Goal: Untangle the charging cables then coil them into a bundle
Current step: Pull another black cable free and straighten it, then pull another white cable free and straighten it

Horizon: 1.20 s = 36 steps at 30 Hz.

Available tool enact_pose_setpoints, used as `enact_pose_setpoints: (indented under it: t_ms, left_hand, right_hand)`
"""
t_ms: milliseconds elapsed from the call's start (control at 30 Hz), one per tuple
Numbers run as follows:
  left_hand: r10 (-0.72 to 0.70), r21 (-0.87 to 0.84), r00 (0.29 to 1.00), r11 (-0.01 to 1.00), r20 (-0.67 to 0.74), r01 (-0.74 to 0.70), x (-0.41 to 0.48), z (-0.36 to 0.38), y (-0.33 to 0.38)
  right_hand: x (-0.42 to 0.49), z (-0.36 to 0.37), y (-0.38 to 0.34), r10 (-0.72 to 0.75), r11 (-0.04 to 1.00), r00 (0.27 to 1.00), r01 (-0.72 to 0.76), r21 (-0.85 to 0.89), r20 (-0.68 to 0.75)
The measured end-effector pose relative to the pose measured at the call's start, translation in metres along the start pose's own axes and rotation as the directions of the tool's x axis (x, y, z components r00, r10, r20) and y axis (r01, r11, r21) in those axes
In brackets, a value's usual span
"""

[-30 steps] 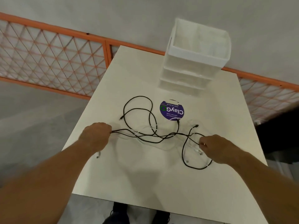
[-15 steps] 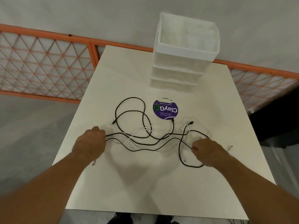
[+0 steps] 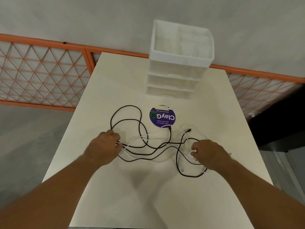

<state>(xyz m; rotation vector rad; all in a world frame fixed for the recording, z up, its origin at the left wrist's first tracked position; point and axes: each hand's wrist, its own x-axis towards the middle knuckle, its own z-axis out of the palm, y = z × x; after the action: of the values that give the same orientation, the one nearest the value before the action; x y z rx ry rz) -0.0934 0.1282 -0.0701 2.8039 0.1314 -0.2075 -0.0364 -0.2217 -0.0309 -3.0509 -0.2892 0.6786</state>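
Broadly, the white counter fills the middle of the frame, with a white drawer unit at its upper edge. The charging cables, black and white, sprawl tangled across the centre. The left hand grips a bunch of strands at centre-left; the right hand appears to pinch a white strand at centre-right. A purple sticker lies just above. Untangling looks barely begun; next, one cable likely needs drawing free of the crossings.
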Motion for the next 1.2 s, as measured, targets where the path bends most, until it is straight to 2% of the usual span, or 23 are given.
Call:
enact_pose_setpoints:
  t_ms: [233,400,500,667,800,900,1067,1200]
  left_hand:
    - [0.074,0.055,0.997,0.996,-0.006,-0.073,0.021,0.007,0.035]
    - [0.039,0.117,0.999,0.992,-0.03,-0.035,0.043,0.007,0.037]
    - [0.098,0.132,0.994,0.986,0.04,-0.103,0.057,0.013,0.041]
    - [0.19,0.13,0.975,0.97,0.113,-0.204,0.073,0.026,0.065]
    - [0.187,0.138,0.975,0.969,0.118,-0.203,0.081,0.029,0.073]
    - [0.198,0.119,0.973,0.97,0.119,-0.212,0.087,0.027,0.074]
    - [0.246,0.109,0.958,0.959,0.145,-0.263,0.094,0.026,0.083]
    - [0.266,0.05,0.952,0.96,0.15,-0.276,0.097,0.027,0.093]
  right_hand:
    - [0.02,-0.006,-0.014,-0.145,0.986,0.98,0.155,0.068,-0.135]
    - [0.037,-0.017,-0.023,-0.143,0.98,0.972,0.165,0.114,-0.186]
    - [0.048,-0.022,-0.018,-0.144,0.976,0.983,0.16,0.145,-0.116]
    - [0.07,-0.019,-0.017,-0.173,0.962,0.981,0.148,0.23,0.092]
    - [0.085,-0.019,-0.022,-0.201,0.974,0.979,0.195,0.115,0.046]
    - [0.09,-0.029,-0.02,-0.223,0.961,0.975,0.216,0.174,0.021]
    - [0.093,-0.048,-0.013,-0.212,0.967,0.961,0.18,0.18,0.18]
    - [0.088,-0.048,-0.008,-0.198,0.959,0.935,0.122,0.255,0.294]
